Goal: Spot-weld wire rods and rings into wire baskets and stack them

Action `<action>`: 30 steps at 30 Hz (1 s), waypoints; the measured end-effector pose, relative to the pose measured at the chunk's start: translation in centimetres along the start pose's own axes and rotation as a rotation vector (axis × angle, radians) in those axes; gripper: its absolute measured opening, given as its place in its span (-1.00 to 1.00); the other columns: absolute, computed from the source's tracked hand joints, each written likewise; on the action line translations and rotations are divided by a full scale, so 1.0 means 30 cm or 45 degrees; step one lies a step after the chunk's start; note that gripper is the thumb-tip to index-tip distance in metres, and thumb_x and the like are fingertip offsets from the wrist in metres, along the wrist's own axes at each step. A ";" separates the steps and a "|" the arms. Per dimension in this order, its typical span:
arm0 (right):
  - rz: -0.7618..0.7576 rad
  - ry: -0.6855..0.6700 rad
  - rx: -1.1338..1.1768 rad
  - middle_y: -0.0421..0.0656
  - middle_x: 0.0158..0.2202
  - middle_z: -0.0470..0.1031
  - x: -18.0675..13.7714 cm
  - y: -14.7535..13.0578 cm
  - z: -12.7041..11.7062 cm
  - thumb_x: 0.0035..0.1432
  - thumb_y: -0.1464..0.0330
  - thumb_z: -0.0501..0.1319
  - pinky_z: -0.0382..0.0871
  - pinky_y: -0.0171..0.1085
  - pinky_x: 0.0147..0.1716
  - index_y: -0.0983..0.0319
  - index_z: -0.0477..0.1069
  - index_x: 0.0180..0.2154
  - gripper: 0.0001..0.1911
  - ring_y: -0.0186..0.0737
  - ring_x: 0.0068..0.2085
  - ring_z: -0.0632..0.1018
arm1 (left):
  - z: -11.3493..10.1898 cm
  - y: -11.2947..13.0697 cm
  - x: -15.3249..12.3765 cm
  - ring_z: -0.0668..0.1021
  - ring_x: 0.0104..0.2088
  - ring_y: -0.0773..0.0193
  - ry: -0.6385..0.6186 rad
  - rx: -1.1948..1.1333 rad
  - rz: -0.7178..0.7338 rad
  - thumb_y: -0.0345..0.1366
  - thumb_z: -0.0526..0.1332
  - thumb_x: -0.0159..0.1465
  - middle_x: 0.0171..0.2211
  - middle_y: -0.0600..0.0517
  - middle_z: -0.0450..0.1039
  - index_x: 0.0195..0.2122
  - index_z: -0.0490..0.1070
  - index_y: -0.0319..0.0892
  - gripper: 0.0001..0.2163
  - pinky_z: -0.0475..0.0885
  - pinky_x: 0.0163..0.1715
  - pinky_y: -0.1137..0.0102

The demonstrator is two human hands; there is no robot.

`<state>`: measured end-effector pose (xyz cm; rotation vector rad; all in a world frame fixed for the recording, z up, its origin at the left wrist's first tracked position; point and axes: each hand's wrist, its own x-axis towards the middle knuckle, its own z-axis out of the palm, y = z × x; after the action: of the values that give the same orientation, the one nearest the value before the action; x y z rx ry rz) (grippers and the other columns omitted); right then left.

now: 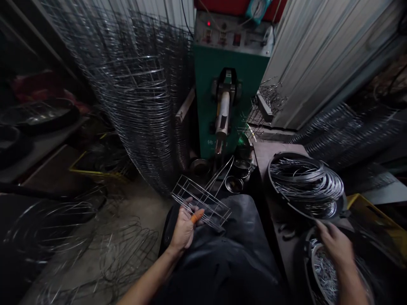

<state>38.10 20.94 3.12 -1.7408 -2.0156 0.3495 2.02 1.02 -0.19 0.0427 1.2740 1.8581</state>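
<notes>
"Where can a hand pass?"

"Over the lap point(229, 254), between the two hands. Ahead, the rack point(202, 201) gripped in the left hand point(182, 228) fills most of the gap up to the machine point(229, 84), and small bowls point(234, 184) sit just beyond it."

"And to the left?"

"A tall stack of frames point(140, 97) stands close beside the machine, and loose loops point(127, 250) cover the floor."

"Right?"

"The table point(273, 152) is crowded. A tray of rings point(305, 184) lies just past the right hand point(335, 243), with a bowl of pins point(321, 271) under it. Only a strip behind the tray is bare."
</notes>
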 end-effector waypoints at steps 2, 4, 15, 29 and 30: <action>-0.178 -0.230 0.263 -0.02 -0.45 0.50 0.056 -0.229 0.098 -0.04 0.01 0.04 0.32 -0.18 -0.41 0.17 0.40 -0.44 -0.62 -0.08 -0.40 0.49 | 0.015 0.011 0.005 0.42 -0.40 0.42 -0.037 -0.009 0.044 -0.39 0.38 -0.09 -0.35 0.15 0.25 -0.02 0.16 -0.02 -0.39 0.51 -0.45 0.41; -0.373 -0.416 0.458 -0.11 -0.49 0.48 0.104 -0.450 0.197 0.00 0.07 0.05 0.31 -0.25 -0.39 0.20 0.39 -0.45 -0.65 -0.16 -0.41 0.46 | 0.025 0.023 0.006 0.42 -0.40 0.42 -0.075 -0.013 0.086 -0.40 0.37 -0.08 -0.35 0.15 0.26 0.00 0.15 -0.02 -0.38 0.52 -0.40 0.38; -0.393 -0.772 1.128 -0.25 -0.62 0.35 0.123 -0.813 0.468 0.09 0.09 0.09 0.20 -0.35 -0.55 0.21 0.30 -0.52 -0.66 -0.34 -0.57 0.33 | 0.011 0.071 0.033 0.40 -0.36 0.37 -0.026 -0.016 0.146 -0.34 0.36 -0.06 -0.37 0.13 0.27 0.05 0.13 -0.03 -0.36 0.49 -0.41 0.40; -0.149 -0.796 1.418 -0.28 -0.64 0.28 0.178 -0.827 0.584 0.04 0.05 0.14 0.13 -0.38 -0.60 0.22 0.27 -0.52 -0.63 -0.40 -0.61 0.29 | 0.039 0.096 0.125 0.35 -0.54 0.46 0.012 0.003 0.051 -0.37 0.38 -0.08 -0.47 0.19 0.25 0.05 0.15 -0.04 -0.34 0.46 -0.52 0.47; -0.141 -0.797 1.436 -0.28 -0.63 0.28 0.180 -0.831 0.590 0.04 0.05 0.14 0.13 -0.38 -0.59 0.22 0.26 -0.52 -0.63 -0.40 -0.61 0.29 | 0.040 0.098 0.132 0.35 -0.55 0.46 0.022 0.012 0.046 -0.37 0.38 -0.08 -0.47 0.19 0.25 0.04 0.15 -0.05 -0.35 0.46 -0.52 0.46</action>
<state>7.31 23.76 0.44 -0.8221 -1.6284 1.7413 -1.73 4.18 1.02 0.0552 1.3017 1.8873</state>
